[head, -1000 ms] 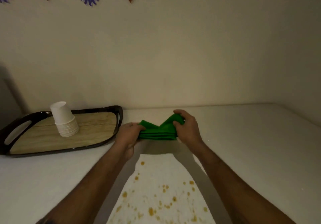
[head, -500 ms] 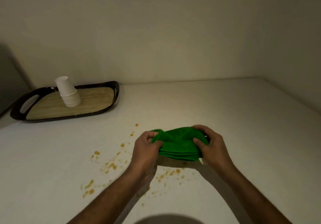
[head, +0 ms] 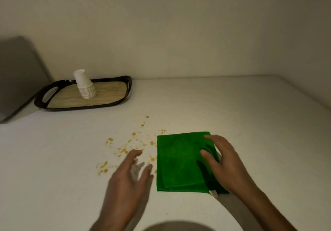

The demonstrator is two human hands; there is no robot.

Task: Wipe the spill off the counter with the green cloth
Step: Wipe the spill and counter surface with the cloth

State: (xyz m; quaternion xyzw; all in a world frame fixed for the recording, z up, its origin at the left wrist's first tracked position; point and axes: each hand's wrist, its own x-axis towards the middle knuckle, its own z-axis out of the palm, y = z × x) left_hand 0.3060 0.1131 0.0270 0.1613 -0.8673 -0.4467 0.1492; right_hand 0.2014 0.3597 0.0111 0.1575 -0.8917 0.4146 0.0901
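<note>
The green cloth [head: 179, 161] lies folded flat on the white counter [head: 250, 123], a small white tag poking out at its near right corner. My right hand [head: 223, 162] rests on the cloth's right side, fingers spread and pressing down. Just left of the cloth my left hand [head: 130, 182] hovers, blurred, fingers apart and holding nothing. The spill [head: 125, 148] is a scatter of orange-brown drops on the counter, left of the cloth and partly under my left hand; some of it reaches the cloth's left edge.
A black-rimmed tray [head: 129, 85] with a wood-look floor sits at the back left against the wall, holding a tilted stack of white paper cups [head: 85, 85]. A grey slab [head: 16, 76] leans at the far left. A dark rounded shape [head: 179, 228] shows at the bottom edge.
The cloth went from being held bunched in both hands to lying flat on the counter beside the spill. My left hand let go and drew left; my right hand now presses on top.
</note>
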